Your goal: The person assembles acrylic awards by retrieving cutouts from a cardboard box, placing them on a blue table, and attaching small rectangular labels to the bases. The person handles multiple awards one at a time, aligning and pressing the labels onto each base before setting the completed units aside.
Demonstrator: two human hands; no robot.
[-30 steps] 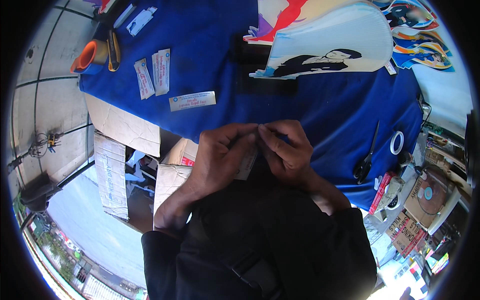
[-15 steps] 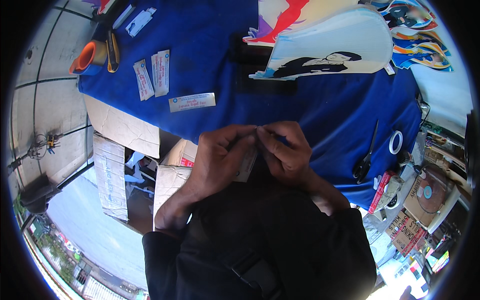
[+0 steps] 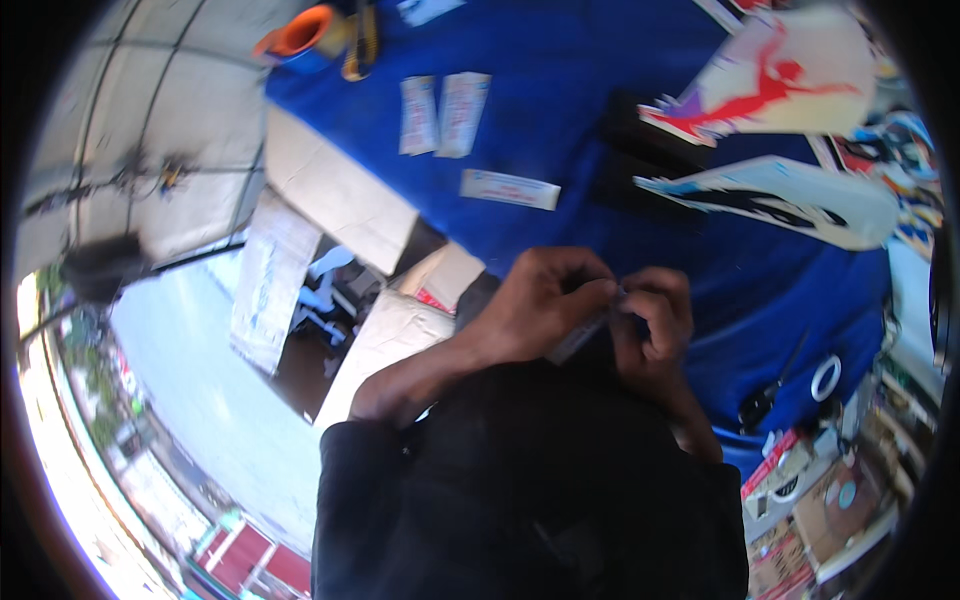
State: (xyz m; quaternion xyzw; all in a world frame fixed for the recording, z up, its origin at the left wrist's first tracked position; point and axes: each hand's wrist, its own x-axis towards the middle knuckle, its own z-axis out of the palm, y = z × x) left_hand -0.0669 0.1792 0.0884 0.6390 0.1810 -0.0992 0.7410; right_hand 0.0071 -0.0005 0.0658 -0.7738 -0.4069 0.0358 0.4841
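Note:
My left hand (image 3: 545,305) and my right hand (image 3: 655,325) meet close to my body, at the near edge of a table with a blue cloth (image 3: 570,95). Both are closed, their fingertips pinched together at one end of a small pale printed strip (image 3: 573,343). Most of the strip is hidden behind my left fingers. Beyond my hands lies a similar strip (image 3: 510,189), flat on the cloth. Two more, a left strip (image 3: 418,115) and a right strip (image 3: 463,113), lie side by side farther off.
Shaped printed boards, one with a red figure (image 3: 770,85), stand at the far right. Black scissors (image 3: 760,405) and a white tape roll (image 3: 826,378) lie to the right. An orange-rimmed cup (image 3: 305,35) and a utility knife (image 3: 360,45) are far left. Below left, an open cardboard box (image 3: 270,285) holds scraps.
My view has swung, so the table things appear shifted right and tilted, with some blur. My hands keep their pinch on the strip.

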